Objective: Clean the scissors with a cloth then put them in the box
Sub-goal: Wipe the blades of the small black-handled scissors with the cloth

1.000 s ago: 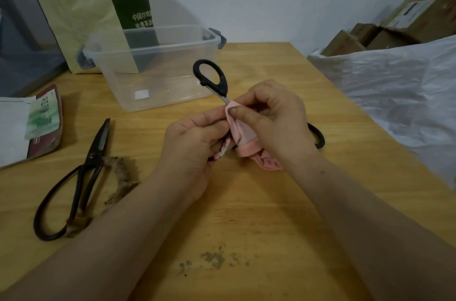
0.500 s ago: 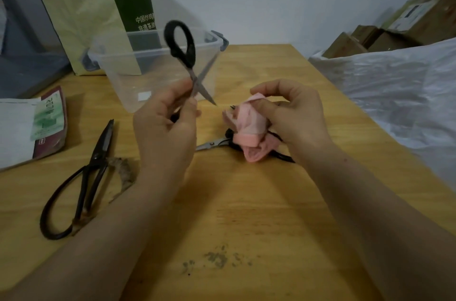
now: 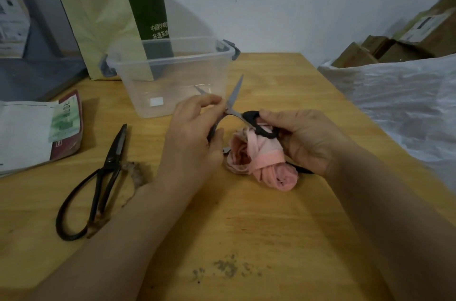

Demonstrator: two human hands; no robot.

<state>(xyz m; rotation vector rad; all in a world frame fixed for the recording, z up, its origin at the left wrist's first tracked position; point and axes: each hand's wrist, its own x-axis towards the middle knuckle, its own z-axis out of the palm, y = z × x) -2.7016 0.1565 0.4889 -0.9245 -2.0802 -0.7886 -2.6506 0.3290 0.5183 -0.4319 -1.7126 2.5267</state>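
Note:
Small scissors (image 3: 233, 103) with black handles are held over the wooden table (image 3: 246, 214), blades spread and pointing up toward the box. My left hand (image 3: 195, 138) grips them near the pivot and one handle. My right hand (image 3: 303, 138) pinches the other black handle loop, with the bunched pink cloth (image 3: 261, 160) against its fingers and resting on the table. The clear plastic box (image 3: 172, 60) stands open just behind the blades. A second pair lies under the cloth and my right hand, mostly hidden.
Old black iron scissors (image 3: 106, 177) lie at the left beside a tuft of fibre. A packet and papers (image 3: 37, 133) sit at the left edge. A green-and-yellow bag (image 3: 111, 22) leans behind the box. White plastic sheeting (image 3: 399, 103) borders the right.
My left hand swung the small scissors from handle-up to blades-up and lowered them to the right. My right hand, with the cloth, has taken hold of one handle loop.

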